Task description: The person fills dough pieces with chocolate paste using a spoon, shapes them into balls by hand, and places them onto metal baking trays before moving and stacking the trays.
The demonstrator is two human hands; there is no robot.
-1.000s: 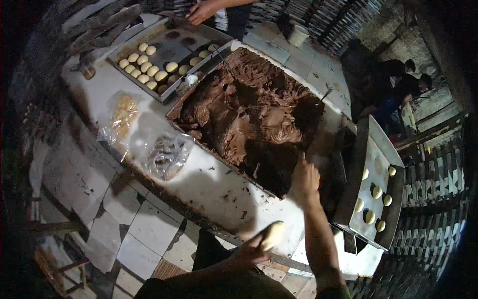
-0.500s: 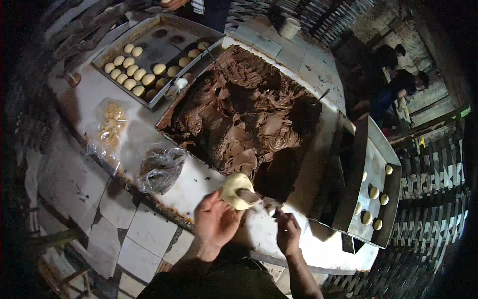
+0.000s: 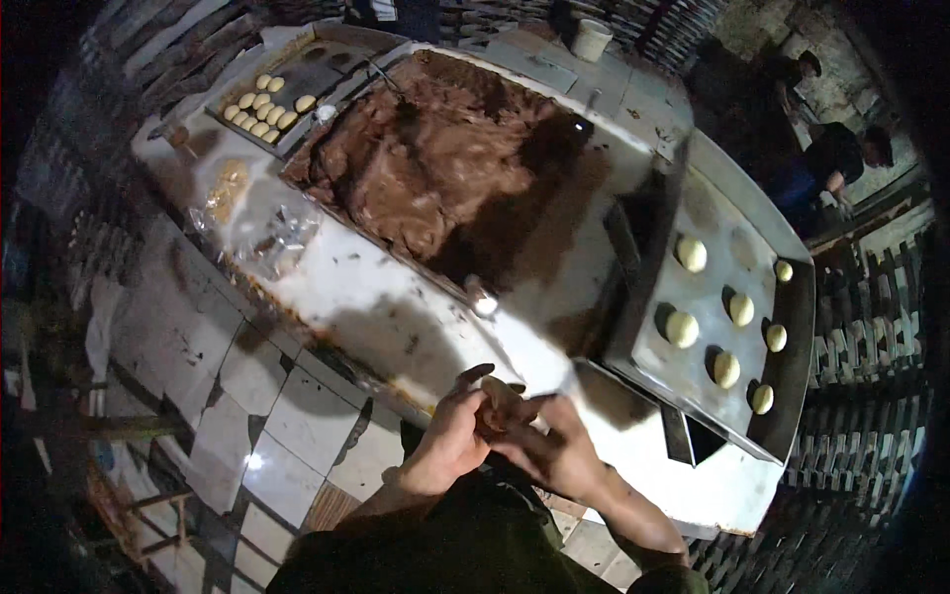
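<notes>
My left hand and my right hand meet over the table's near edge, closed around a piece of dough. Only a pale bit of it shows between the fingers, which are somewhat blurred. Just beyond them, a spreading tool with a shiny end rests at the near rim of the brown paste. The thick brown paste fills a wide shallow tray in the middle of the table.
To the right, a tilted metal tray carries several pale dough balls. Another tray with dough balls stands far left. Plastic bags lie on the white tabletop. A bucket sits at the back; people are at far right.
The dough, earlier open on my left palm with brown filling, is now enclosed between both hands. My right hand has let go of the spreading tool. The view has shifted rightward.
</notes>
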